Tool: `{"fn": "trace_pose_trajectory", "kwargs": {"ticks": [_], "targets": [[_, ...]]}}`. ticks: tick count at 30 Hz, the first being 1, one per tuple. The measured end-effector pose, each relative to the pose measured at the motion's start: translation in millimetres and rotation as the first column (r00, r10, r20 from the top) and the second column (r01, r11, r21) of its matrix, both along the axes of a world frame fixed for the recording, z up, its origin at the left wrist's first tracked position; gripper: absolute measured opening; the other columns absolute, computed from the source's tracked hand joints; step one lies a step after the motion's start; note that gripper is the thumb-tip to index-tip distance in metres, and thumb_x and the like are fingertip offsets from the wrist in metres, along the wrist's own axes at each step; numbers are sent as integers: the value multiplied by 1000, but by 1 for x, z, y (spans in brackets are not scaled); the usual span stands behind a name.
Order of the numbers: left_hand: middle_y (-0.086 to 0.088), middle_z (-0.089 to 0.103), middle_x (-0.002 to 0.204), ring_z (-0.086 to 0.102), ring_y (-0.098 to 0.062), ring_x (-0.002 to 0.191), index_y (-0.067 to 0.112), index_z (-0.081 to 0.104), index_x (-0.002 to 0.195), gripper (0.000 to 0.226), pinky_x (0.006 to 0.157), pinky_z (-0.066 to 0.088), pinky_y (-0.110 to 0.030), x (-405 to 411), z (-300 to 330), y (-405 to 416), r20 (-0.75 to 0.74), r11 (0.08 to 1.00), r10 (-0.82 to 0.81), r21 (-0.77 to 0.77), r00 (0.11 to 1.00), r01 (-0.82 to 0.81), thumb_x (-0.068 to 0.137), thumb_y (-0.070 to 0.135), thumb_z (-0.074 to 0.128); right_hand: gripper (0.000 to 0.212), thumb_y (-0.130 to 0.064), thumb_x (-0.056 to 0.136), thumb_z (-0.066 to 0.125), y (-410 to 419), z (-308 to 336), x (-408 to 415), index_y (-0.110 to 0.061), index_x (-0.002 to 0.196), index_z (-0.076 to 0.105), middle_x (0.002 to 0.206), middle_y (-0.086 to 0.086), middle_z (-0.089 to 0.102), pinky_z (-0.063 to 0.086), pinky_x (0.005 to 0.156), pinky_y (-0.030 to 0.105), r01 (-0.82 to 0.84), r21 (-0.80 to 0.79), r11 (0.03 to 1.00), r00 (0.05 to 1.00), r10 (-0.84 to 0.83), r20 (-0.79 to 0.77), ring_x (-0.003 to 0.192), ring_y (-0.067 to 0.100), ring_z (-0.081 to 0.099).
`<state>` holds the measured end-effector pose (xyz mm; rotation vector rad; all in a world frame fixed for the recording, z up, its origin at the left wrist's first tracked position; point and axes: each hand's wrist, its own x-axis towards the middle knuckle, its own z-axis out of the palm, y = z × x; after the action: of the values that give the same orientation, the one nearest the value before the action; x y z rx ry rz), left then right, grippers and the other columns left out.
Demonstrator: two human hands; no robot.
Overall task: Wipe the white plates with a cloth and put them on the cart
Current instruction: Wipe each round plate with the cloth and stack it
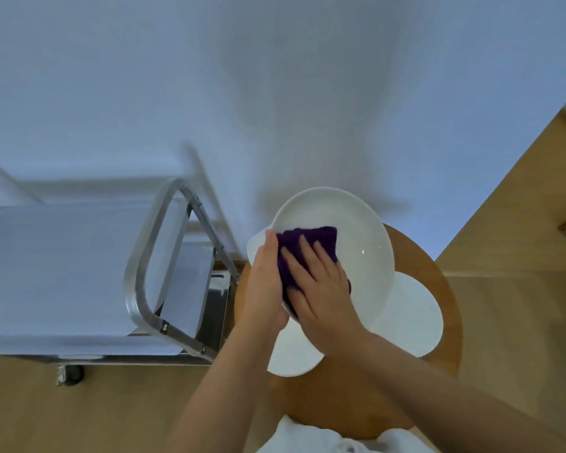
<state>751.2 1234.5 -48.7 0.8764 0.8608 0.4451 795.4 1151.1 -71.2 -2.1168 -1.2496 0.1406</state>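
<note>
The left hand (266, 282) grips the near-left rim of a large, glossy white round plate (356, 243), holding it tilted above a round wooden worktop (432, 266). The right hand (321, 289) lies flat, fingers straight and spread, pressing a folded purple textured cloth (307, 246) against the plate's inner face. Both forearms extend forward, bare. Two more white plates (415, 315) rest on the worktop beneath. A metal cart with tubular steel handle (151, 256) stands just left, its shelf covered in white.
</note>
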Motion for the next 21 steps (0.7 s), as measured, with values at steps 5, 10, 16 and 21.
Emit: {"fn": "trace_pose_trajectory", "kwargs": {"ticks": [5,10,16,21], "targets": [[-16,61,126,59,-37,114,16,48,136,75,101,44,-54,1,9,29,-16,991,-119,-70,993,118,83,69,41,76,-62,76,55,-45,-16,22,-28,142,36,149,-5,30,34,105,42,-242,-130,961,958,258,125,137,20,29],[-14,63,125,59,-33,116,18,50,136,64,103,42,-53,2,16,32,-23,968,-252,-11,968,252,92,62,34,66,-20,52,91,-65,-13,48,-11,113,68,116,13,66,57,75,45,-149,-128,981,915,186,358,100,32,66],[-3,67,112,61,-22,106,37,63,112,65,86,51,-47,0,25,44,-109,966,-244,57,964,251,66,80,45,49,-14,71,78,-53,19,38,-35,108,54,102,-15,61,47,62,10,182,119,976,841,-92,-533,92,9,58],[-7,52,137,48,-28,126,19,45,138,72,107,36,-54,-7,-16,37,-191,997,39,-58,981,-51,84,65,52,44,2,66,68,-51,47,57,-20,103,63,88,5,70,53,55,33,453,235,860,238,137,-962,78,24,66]]}}
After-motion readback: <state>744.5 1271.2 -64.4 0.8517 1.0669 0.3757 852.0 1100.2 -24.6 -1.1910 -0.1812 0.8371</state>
